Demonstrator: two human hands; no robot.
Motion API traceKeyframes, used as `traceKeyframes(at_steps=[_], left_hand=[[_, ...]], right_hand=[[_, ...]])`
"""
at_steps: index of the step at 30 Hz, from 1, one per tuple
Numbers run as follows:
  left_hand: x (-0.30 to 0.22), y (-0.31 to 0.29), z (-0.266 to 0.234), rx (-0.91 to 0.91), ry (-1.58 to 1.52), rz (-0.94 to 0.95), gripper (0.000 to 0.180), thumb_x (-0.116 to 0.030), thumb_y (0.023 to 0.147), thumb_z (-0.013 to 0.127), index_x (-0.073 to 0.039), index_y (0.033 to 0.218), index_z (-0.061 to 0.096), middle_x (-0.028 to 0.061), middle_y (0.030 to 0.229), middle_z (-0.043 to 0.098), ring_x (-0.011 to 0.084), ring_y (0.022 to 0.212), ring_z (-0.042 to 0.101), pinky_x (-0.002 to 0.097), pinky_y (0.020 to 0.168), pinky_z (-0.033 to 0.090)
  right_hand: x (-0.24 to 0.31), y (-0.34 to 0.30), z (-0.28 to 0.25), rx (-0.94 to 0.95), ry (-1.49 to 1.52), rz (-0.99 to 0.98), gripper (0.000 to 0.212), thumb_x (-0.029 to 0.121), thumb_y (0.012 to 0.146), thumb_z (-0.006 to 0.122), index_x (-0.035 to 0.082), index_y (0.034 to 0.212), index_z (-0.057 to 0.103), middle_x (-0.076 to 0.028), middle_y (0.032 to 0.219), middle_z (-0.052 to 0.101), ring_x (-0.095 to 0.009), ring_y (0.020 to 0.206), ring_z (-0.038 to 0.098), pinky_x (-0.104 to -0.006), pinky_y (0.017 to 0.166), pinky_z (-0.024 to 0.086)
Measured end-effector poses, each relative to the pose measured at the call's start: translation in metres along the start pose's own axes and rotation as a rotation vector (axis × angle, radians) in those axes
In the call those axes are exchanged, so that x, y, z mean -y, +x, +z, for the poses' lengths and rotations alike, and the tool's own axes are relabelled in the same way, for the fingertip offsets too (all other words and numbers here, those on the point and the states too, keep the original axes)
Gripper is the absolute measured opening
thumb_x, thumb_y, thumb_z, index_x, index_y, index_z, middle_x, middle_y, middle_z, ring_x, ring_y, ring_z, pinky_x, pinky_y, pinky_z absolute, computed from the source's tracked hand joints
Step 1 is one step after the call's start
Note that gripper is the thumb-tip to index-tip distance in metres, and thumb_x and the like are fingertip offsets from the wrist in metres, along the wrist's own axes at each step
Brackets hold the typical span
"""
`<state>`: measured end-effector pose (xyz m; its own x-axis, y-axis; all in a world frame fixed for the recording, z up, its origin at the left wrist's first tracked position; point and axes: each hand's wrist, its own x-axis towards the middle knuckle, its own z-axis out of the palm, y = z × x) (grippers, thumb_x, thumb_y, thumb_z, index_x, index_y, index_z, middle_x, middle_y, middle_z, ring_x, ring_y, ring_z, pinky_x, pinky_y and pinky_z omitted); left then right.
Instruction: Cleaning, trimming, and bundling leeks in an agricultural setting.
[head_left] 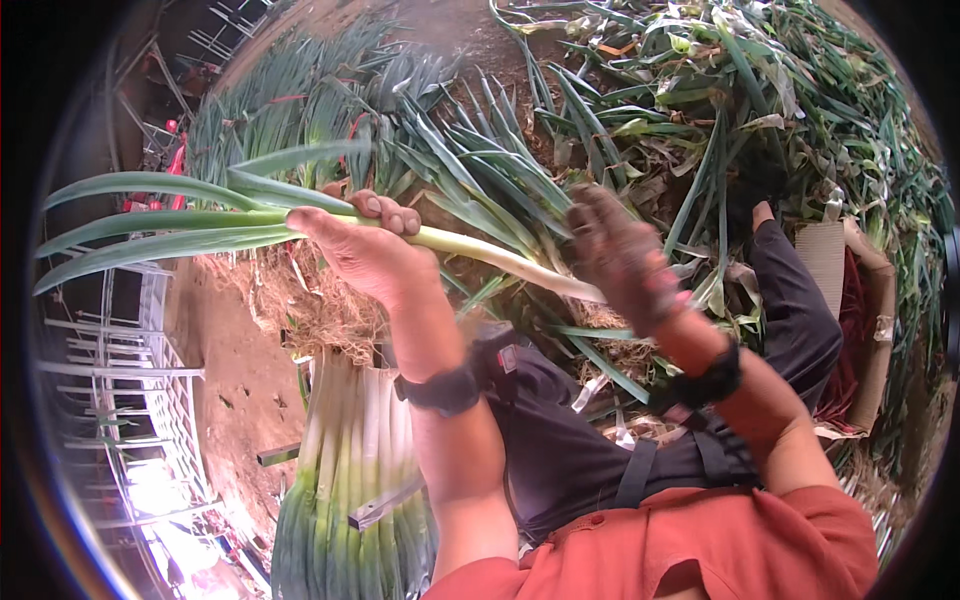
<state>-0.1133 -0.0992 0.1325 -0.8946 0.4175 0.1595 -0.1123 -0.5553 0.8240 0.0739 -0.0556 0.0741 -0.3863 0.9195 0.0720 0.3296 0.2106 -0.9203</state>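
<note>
1. Holding single leek (500,262) crosswise above dark trousers (545,440) in closed left hand (372,237), leaves (160,222) to the left.
2. Holding right hand (622,262) at white end (568,284); blurred, cannot tell whether gripping.
3. Judged step: probably working over white end by hand.
4. Next, likely calls for firm left grip, controlled right-hand contact.

My left hand (365,245) holds a leek (490,259) that bars the direct path to my right hand (622,262). Below my left hand, roots (295,290) and a bundle (345,470) obstruct; a bar (385,505) crosses the bundle. Left of these, passage is available over the ground (235,400). My leg (795,290) stands between my right hand and the box (888,300).
</note>
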Motion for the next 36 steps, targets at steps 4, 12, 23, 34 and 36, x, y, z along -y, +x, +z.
traceKeyframes(at_steps=[4,12,23,34,36], left_hand=[[0.003,-0.013,0.018,-0.198,0.108,0.048,0.054,-0.060,0.086,0.041,-0.008,0.100,0.039,0.0005,0.063,0.037,0.0068,0.047,0.033,0.0209,0.038,0.028],[-0.006,-0.015,0.008,0.077,-0.034,-0.006,0.063,-0.067,0.082,0.041,-0.007,0.104,0.041,-0.0007,0.062,0.038,0.0067,0.042,0.032,0.0211,0.036,0.025],[-0.007,-0.012,0.004,-0.046,0.027,0.026,0.059,-0.068,0.081,0.042,-0.011,0.092,0.047,-0.0018,0.062,0.038,0.0063,0.045,0.031,0.0206,0.040,0.025],[-0.001,0.001,-0.012,0.042,-0.055,0.044,0.064,-0.071,0.080,0.037,-0.010,0.096,0.050,-0.0017,0.063,0.042,0.0069,0.046,0.037,0.0216,0.042,0.029],[0.001,-0.001,-0.009,0.052,-0.046,0.058,0.068,-0.074,0.076,0.040,-0.011,0.098,0.048,-0.0015,0.062,0.041,0.0065,0.044,0.035,0.0211,0.039,0.029]], right_hand=[[0.015,-0.001,0.056,-0.097,-0.192,-0.048,0.031,0.032,0.090,0.050,0.004,0.102,0.053,-0.020,0.075,0.062,-0.038,0.076,0.061,-0.0452,0.065,0.047],[-0.081,0.059,0.078,0.307,-0.002,0.055,0.023,0.025,0.089,0.052,0.003,0.092,0.056,-0.016,0.067,0.059,-0.025,0.058,0.059,-0.0355,0.055,0.047],[0.003,0.002,0.035,0.387,0.611,0.103,0.019,0.013,0.084,0.059,-0.002,0.096,0.062,-0.004,0.080,0.063,-0.011,0.075,0.056,-0.0256,0.070,0.046],[-0.051,0.011,0.006,0.129,1.072,0.405,0.010,0.010,0.089,0.052,0.002,0.094,0.054,-0.010,0.085,0.062,-0.019,0.076,0.062,-0.0346,0.073,0.054],[-0.053,0.007,-0.005,0.118,1.155,0.487,0.012,0.012,0.090,0.053,0.002,0.096,0.053,-0.010,0.087,0.061,-0.019,0.077,0.061,-0.0350,0.073,0.054]])
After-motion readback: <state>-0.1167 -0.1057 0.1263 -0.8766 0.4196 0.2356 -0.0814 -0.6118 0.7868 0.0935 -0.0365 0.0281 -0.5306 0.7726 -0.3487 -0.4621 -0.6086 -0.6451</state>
